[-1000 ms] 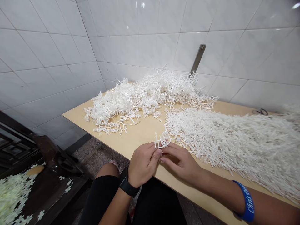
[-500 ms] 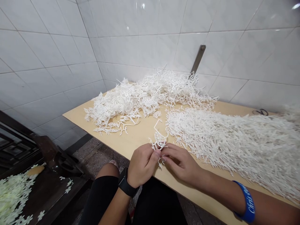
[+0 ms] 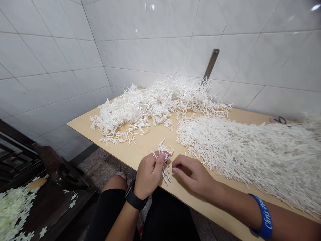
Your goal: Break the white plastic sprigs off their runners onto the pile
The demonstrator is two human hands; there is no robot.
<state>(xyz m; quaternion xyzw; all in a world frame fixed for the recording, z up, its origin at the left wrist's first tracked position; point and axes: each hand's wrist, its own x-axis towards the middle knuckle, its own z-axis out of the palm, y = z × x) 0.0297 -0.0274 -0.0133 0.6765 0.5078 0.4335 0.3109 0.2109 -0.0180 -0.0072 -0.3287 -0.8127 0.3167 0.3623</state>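
My left hand point(image 3: 149, 172), wearing a black watch, is closed on a small bunch of white branching plastic sprigs point(image 3: 165, 173) above the table's front edge. Twigs stick out above and below its thumb. Just to the right is my right hand point(image 3: 193, 172), apart from the bunch, with thumb and forefinger curled together. Whatever may be between those fingertips is too small or hidden to make out. Behind my hands lies a tangled heap of white branching sprigs point(image 3: 150, 103). A denser pile of small white pieces point(image 3: 245, 150) spreads to the right of my right hand.
The light wooden tabletop point(image 3: 155, 135) stands against a tiled wall point(image 3: 170, 50). A metal bar point(image 3: 211, 65) leans there behind the heap. A dark loop point(image 3: 278, 119) rests at the back right. Pale flower pieces point(image 3: 15, 207) lie on a dark wooden seat point(image 3: 47, 204) at lower left.
My hands have come apart: the left has shifted slightly left with the sprigs, while the right stays nearly in place. A long angular twig no longer stands up from the bunch.
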